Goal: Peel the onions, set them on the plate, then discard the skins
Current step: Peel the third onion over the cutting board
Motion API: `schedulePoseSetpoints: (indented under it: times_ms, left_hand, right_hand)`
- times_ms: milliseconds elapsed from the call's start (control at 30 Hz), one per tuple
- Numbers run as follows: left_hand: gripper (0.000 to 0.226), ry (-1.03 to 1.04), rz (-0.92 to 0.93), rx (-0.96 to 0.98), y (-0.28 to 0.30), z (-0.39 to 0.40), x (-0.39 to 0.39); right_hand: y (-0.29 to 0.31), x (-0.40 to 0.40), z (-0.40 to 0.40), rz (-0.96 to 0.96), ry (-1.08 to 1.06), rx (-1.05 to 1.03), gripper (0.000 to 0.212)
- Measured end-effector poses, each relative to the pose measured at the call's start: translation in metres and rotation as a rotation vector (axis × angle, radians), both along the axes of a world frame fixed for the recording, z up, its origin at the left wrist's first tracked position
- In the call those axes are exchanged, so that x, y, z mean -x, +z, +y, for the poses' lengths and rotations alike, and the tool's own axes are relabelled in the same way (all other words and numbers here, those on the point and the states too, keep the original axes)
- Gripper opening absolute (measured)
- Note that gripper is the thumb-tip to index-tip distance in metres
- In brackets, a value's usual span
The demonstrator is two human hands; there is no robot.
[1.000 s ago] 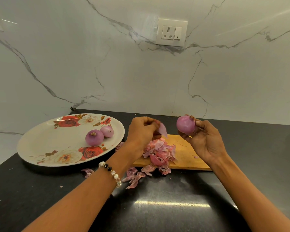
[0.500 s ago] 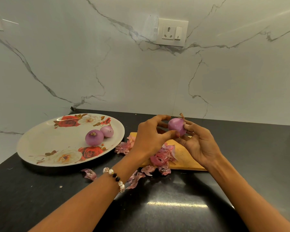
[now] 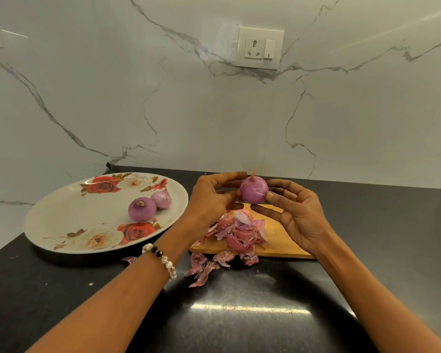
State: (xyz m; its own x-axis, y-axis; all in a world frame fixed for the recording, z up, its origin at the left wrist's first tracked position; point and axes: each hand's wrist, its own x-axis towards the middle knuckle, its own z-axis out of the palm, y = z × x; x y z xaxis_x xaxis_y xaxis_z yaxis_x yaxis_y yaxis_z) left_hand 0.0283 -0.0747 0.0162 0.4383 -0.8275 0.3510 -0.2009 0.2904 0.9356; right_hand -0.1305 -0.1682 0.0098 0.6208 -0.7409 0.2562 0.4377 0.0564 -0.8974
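I hold a purple peeled onion (image 3: 254, 190) in the air above the wooden cutting board (image 3: 281, 240). My right hand (image 3: 294, 215) grips it from the right and below with thumb and fingers. My left hand (image 3: 210, 202) pinches its left side and top with its fingertips. Two peeled onions, one larger (image 3: 141, 209) and one smaller (image 3: 161, 199), lie on the flowered plate (image 3: 69, 220) at the left. A heap of pink onion skins (image 3: 239, 229) lies on the board, with more skins (image 3: 206, 267) spilled on the counter in front of it.
The black counter (image 3: 239, 314) runs to a marble wall with a socket plate (image 3: 260, 48). A single skin scrap (image 3: 129, 259) lies on the counter near the plate's front edge.
My left hand dropped the skin piece it held and came over to the onion. Both hands now hold the onion, which has turned so its tip points up.
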Motion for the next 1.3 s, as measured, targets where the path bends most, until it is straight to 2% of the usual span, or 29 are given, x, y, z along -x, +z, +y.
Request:
schedulePoseSetpoints:
  times_ms: [233, 367, 533, 733, 1300]
  left_hand:
    - [0.023, 0.035, 0.048, 0.032, -0.001, -0.002, 0.000]
    - [0.019, 0.025, 0.042, 0.010, 0.000, -0.002, 0.002]
    - [0.026, 0.091, -0.143, 0.004, 0.006, 0.003, 0.001]
    - [0.023, 0.197, -0.378, 0.046, 0.009, 0.006, 0.002]
    - [0.008, 0.404, -0.657, 0.089, -0.006, 0.000, 0.016]
  right_hand:
    - [-0.001, 0.001, 0.002, 0.027, 0.050, 0.091, 0.069]
    - [-0.004, 0.001, 0.001, 0.071, 0.046, 0.180, 0.064]
    - [-0.009, 0.000, -0.001, 0.125, -0.044, 0.305, 0.071]
    - [-0.010, -0.001, 0.003, 0.204, -0.132, 0.423, 0.060]
    - [-0.019, -0.005, -0.001, 0.291, -0.262, 0.633, 0.056]
